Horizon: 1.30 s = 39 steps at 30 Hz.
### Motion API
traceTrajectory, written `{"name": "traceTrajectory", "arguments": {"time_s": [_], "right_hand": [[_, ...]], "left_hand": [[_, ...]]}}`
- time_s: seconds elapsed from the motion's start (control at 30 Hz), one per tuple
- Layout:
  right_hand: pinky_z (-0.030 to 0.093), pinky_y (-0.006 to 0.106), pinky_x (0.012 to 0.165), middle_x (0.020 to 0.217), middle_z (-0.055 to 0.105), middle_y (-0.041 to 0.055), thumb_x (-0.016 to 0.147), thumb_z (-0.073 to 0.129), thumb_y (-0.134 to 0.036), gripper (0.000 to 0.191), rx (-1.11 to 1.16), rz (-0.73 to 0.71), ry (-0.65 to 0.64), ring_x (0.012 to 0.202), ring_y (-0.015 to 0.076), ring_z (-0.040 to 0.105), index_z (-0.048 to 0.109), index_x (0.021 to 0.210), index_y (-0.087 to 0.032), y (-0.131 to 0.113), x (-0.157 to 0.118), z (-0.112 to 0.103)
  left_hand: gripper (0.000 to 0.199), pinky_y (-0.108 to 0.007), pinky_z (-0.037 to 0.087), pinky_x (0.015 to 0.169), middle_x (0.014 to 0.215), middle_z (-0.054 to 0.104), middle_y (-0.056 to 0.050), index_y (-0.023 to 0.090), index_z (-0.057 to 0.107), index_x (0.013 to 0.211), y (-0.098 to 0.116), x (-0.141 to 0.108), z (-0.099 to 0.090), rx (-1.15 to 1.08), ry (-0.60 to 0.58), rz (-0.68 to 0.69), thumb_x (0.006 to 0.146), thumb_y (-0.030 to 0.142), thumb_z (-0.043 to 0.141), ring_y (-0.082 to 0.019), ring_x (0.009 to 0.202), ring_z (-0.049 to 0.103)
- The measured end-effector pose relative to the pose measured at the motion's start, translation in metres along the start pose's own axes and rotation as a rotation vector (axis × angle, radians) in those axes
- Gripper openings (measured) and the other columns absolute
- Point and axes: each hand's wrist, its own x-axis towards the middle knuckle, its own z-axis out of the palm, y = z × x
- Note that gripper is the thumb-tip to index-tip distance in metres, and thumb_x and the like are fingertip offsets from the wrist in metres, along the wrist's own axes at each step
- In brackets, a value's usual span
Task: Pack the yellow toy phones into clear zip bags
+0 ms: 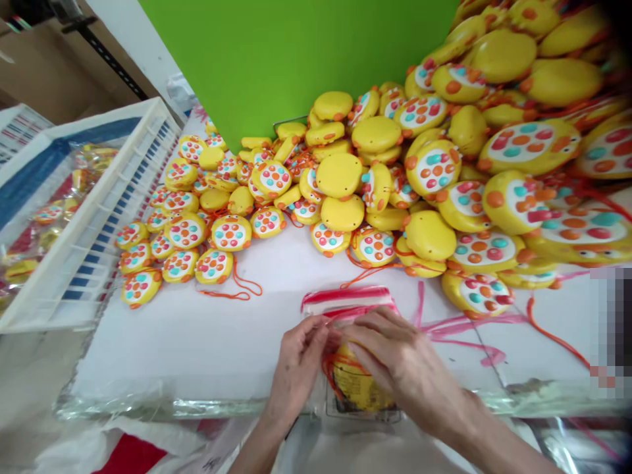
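At the table's front edge, a yellow toy [359,385] with an orange cord lies in a clear plastic bag [348,299] with a red and white top. My left hand [301,352] is closed at the bag's opening, its thumb and index finger pinched together beside the orange cord. From the right, my right hand [395,352] reaches over the toy's upper part, fingers curled on it and on the bag's mouth. The fingers hide part of the toy and the opening.
Behind my hands, many yellow toys with coloured dots [378,245] are heaped across the white table [197,349], highest at the right. A green panel [306,59] stands behind them. At the left is a white crate [106,197] with bagged toys. Pink marks streak the tabletop.
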Motion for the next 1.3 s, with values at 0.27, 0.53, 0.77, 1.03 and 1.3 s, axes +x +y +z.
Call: {"name": "traceTrajectory", "arguments": {"time_s": [0.27, 0.53, 0.77, 1.03, 1.3], "right_hand": [[0.045, 0.03, 0.073, 0.088, 0.065, 0.0025, 0.091, 0.054, -0.018, 0.008, -0.143, 0.061, -0.025, 0.083, 0.0183, 0.056, 0.062, 0.089, -0.018, -0.002, 0.021, 0.021], [0.043, 0.032, 0.059, 0.076, 0.062, 0.0039, 0.083, 0.056, -0.014, 0.003, -0.284, -0.125, -0.053, 0.068, 0.0197, 0.056, 0.059, 0.081, -0.014, -0.001, 0.029, 0.017], [0.041, 0.026, 0.057, 0.072, 0.062, 0.0, 0.084, 0.056, -0.016, 0.009, -0.224, 0.023, 0.116, 0.065, 0.0152, 0.057, 0.057, 0.075, -0.019, 0.018, 0.021, 0.015], [0.045, 0.024, 0.062, 0.076, 0.064, 0.002, 0.089, 0.049, -0.015, 0.013, -0.162, 0.482, 0.421, 0.066, 0.0135, 0.059, 0.06, 0.084, -0.019, 0.074, -0.049, -0.049], [0.045, 0.027, 0.07, 0.079, 0.063, 0.0006, 0.092, 0.048, -0.019, 0.015, 0.006, 0.135, 0.124, 0.076, 0.0155, 0.056, 0.06, 0.083, -0.02, 0.013, -0.007, 0.002]], "left_hand": [[0.028, -0.023, 0.046, 0.065, 0.075, 0.067, 0.0, 0.015, 0.069, 0.091, 0.007, 0.006, -0.004, 0.273, -0.051, 0.086, 0.087, 0.037, 0.052, -0.017, 0.072, 0.058], [0.033, -0.022, 0.046, 0.057, 0.069, 0.065, 0.0, 0.015, 0.069, 0.089, 0.006, 0.005, -0.004, 0.508, -0.006, 0.193, 0.085, 0.039, 0.048, -0.017, 0.062, 0.057], [0.035, -0.024, 0.054, 0.063, 0.075, 0.073, -0.001, 0.021, 0.071, 0.094, -0.009, 0.003, -0.01, 0.581, 0.062, 0.142, 0.082, 0.047, 0.051, -0.022, 0.072, 0.068], [0.043, -0.031, 0.057, 0.08, 0.092, 0.076, -0.003, 0.021, 0.071, 0.096, -0.023, 0.012, -0.031, 0.327, 0.104, -0.06, 0.073, 0.057, 0.064, -0.025, 0.087, 0.07], [0.038, -0.031, 0.056, 0.081, 0.098, 0.074, -0.002, 0.023, 0.071, 0.097, -0.015, 0.011, -0.021, 0.313, 0.101, -0.005, 0.074, 0.052, 0.067, -0.026, 0.095, 0.067]]}}
